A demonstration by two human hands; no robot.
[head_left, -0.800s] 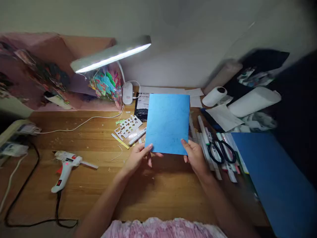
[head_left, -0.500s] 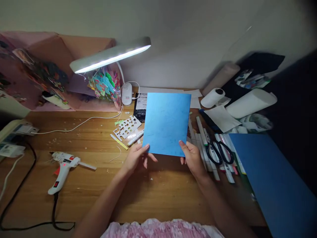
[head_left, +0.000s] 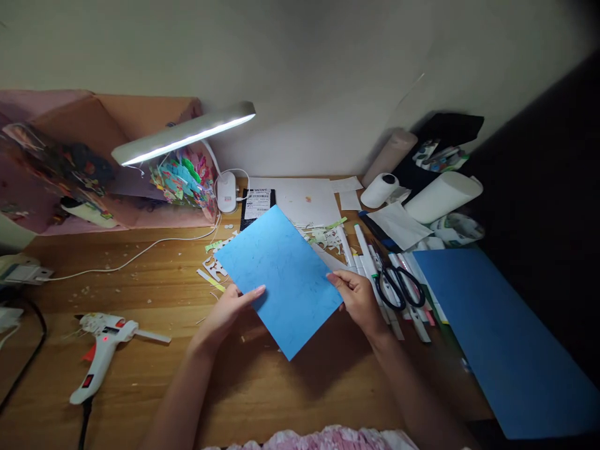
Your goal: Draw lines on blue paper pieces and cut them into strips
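A flat blue rectangular sheet [head_left: 284, 284], like card or board, is held up over the desk and turned cornerwise, with faint dark marks on its face. My left hand [head_left: 229, 309] grips its lower left edge, thumb on top and the other fingers hidden beneath. On the right, my right hand [head_left: 355, 294] pinches the sheet near its right corner, thumb on the face. Cut-out white paper scraps [head_left: 215, 265] lie partly under the sheet. Black-handled scissors [head_left: 400, 287] rest on several markers [head_left: 363, 247] just right of my right hand.
A white hot glue gun [head_left: 105, 353] with a lit red light lies at the left. Behind stands a lit desk lamp [head_left: 187, 134] beside a pink box [head_left: 145, 112]. White rolls [head_left: 440, 197] and a larger blue board [head_left: 497, 331] are at the right.
The blue sheet has rotated from upright to cornerwise and come lower, nearer my body. Both hands still hold it, the left now further up its edge. The camera view has shifted.
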